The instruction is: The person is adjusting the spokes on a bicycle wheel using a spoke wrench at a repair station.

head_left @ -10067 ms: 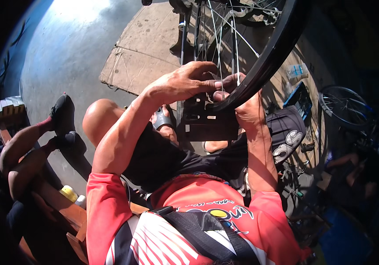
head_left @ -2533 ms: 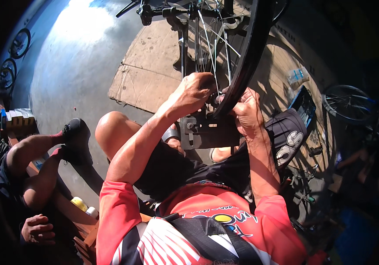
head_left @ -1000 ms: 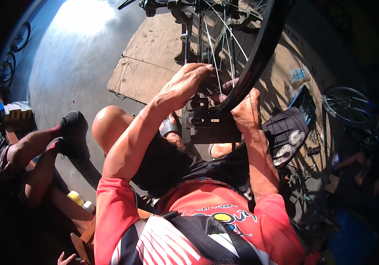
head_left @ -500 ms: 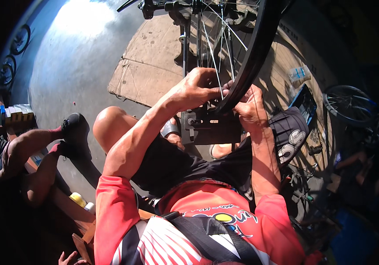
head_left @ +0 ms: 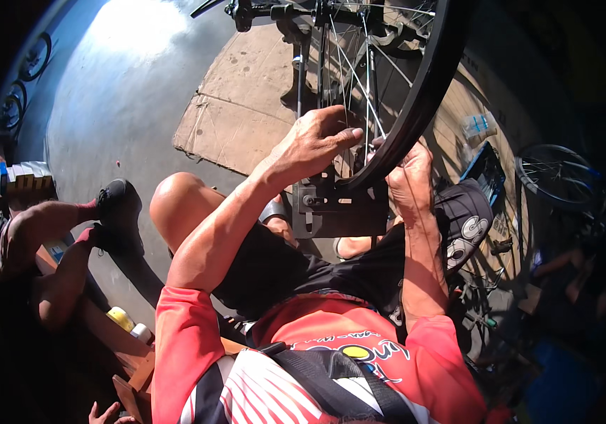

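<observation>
A bicycle wheel with a black rim (head_left: 416, 106) and thin silver spokes (head_left: 368, 85) stands in a dark metal wheel stand (head_left: 342, 218) between my knees. My left hand (head_left: 317, 141) is at the wheel's left side, low near the rim. Its thumb and fingers close around a spoke. On the other side, my right hand (head_left: 412, 180) is closed beside the rim's lower edge, fingers curled toward the spoke ends. What those fingertips hold, if anything, is hidden by the rim.
Flattened cardboard (head_left: 239, 99) lies under the stand. Another person's legs and dark shoe (head_left: 118, 201) are at the left, near a wooden bench (head_left: 116, 346). At right are a blue tray (head_left: 485, 169), a plastic bag (head_left: 478, 127) and another bicycle wheel (head_left: 557, 177).
The spokes stand at a different angle beside my hands. My right hand has shifted slightly right and down, with its fingers more curled; my left thumb has moved a little up.
</observation>
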The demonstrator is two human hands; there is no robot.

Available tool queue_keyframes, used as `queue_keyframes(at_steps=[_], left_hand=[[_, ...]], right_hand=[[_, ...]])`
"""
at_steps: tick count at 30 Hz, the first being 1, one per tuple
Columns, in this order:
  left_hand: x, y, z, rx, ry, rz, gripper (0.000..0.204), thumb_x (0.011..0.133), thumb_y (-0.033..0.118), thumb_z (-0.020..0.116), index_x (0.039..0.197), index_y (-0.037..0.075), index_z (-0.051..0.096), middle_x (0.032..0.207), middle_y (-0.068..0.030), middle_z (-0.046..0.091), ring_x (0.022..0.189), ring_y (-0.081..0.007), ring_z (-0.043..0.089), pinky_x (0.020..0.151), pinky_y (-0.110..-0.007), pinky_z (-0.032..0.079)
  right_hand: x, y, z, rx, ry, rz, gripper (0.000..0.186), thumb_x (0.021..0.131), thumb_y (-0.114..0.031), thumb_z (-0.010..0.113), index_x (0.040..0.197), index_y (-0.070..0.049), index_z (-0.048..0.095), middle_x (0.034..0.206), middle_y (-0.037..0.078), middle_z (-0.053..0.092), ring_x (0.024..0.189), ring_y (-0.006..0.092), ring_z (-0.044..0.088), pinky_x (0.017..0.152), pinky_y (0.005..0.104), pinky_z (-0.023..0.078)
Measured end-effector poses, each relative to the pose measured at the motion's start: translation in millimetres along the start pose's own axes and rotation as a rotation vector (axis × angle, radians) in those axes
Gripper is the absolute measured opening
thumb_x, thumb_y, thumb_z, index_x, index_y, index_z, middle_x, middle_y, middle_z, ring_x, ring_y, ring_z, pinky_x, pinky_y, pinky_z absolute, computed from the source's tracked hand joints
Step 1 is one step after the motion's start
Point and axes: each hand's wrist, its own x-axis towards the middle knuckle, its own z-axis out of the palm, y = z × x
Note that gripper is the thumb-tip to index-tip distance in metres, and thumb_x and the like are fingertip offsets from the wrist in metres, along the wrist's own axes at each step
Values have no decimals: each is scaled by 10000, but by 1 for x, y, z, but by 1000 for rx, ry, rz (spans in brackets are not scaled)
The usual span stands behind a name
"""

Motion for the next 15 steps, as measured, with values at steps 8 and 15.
queue_keyframes(at_steps=[8, 15], left_hand=[[-4, 44, -1, -87, -17, -196, 619, 994, 364, 649, 1370, -98, 484, 1247, -196, 641, 1151, -214, 624, 971, -326, 498], [-14, 44, -5, 63, -41, -316, 577, 1008, 418, 600, 1315, -69, 554, 1124, -148, 675, 1040, -174, 639, 902, -298, 502]], right_hand=[[-2, -1, 12, -3, -52, 114, 317, 745, 90, 632, 1048, 16, 691, 935, 48, 731, 815, 102, 679, 770, 252, 564], [-4, -19, 28, -51, -94, 8, 254, 805, -29, 816, 977, 14, 634, 829, 63, 720, 733, 138, 713, 684, 252, 579]])
